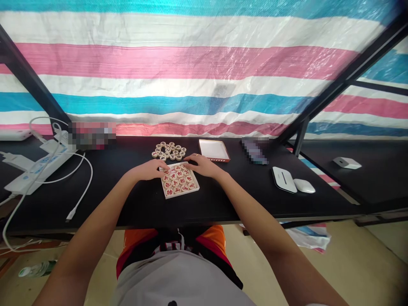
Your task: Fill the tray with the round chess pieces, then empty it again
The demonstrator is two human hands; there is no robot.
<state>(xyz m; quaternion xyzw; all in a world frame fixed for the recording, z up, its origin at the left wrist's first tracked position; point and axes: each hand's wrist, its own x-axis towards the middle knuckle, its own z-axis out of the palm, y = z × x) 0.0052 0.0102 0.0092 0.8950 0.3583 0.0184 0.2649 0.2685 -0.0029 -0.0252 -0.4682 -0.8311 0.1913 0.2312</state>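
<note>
A shallow white box lies on the black desk in front of me, filled with rows of round Chinese chess pieces with red characters. My left hand rests at the box's far left corner, fingers and thumb apart, the tips over the pieces there. At the far right corner is my right hand, its fingers stretched along the far edge and apart from the thumb. Neither hand visibly grips a piece. Just behind the box sits a loose group of chess pieces, mostly with dark characters.
The box lid lies behind my right hand, white inside up. A blurred dark object, a white trackpad-like device and a white mouse are at right. A power strip with white cables is at left.
</note>
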